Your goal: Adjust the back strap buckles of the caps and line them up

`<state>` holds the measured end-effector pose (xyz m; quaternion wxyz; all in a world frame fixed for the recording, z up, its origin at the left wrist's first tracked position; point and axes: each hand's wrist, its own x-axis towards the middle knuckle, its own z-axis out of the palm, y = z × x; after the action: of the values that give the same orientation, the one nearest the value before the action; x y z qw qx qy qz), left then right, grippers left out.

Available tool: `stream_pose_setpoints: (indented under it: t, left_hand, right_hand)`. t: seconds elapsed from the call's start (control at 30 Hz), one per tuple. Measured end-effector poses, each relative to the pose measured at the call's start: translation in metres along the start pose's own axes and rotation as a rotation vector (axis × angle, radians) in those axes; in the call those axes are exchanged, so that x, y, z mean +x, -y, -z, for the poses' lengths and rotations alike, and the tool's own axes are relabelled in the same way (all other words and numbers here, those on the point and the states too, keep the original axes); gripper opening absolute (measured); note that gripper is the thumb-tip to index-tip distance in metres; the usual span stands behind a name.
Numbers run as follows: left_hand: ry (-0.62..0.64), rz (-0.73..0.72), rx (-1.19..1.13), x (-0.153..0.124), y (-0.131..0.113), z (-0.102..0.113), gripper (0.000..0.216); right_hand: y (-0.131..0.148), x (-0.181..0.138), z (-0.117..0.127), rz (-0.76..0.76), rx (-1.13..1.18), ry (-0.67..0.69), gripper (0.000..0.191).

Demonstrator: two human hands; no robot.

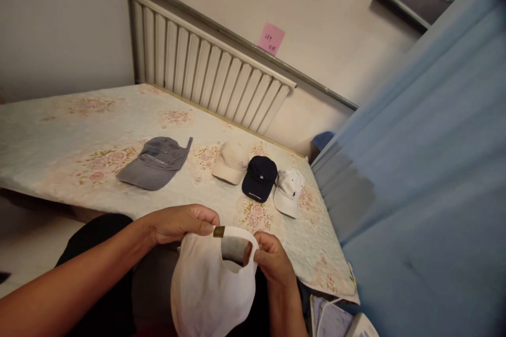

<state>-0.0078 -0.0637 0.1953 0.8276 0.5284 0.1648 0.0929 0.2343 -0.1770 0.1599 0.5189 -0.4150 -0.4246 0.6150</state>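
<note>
Between my two hands is a white baseball cap (211,284), its back opening and strap turned up and away from me. My left hand (184,224) pinches the strap's left end beside a small brown buckle or tab (219,231). Thumb and fingers of my right hand (272,258) grip the strap's right end. On the bed beyond, a grey cap (160,160) lies at the left with its strap sticking up. Further right a beige cap (231,162), a navy cap (260,178) and another white cap (289,192) sit in a row, close together.
The bed (205,195) has a floral cover. Behind it are a white radiator (205,63) and a wall with a pink note (271,38). A blue curtain (415,168) hangs at the right. Near the bed's right front corner are a bluish item (330,318) and a white object (361,326).
</note>
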Motion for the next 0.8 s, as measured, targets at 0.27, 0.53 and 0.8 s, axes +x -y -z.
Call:
stream_pose_setpoints:
  t: [0.27,0.53,0.8]
  left_hand:
    - [0.049,0.035,0.132,0.002,0.003,0.003,0.02]
    - [0.063,0.049,0.137,0.004,0.002,0.0,0.021]
    - [0.055,0.066,-0.031,0.005,-0.005,-0.008,0.023]
  right_hand:
    - [-0.001,0.003,0.0,-0.02,0.001,0.024,0.033]
    - [-0.006,0.005,0.001,-0.014,0.012,-0.013,0.035]
    - [-0.018,0.008,0.006,0.006,0.088,-0.022,0.034]
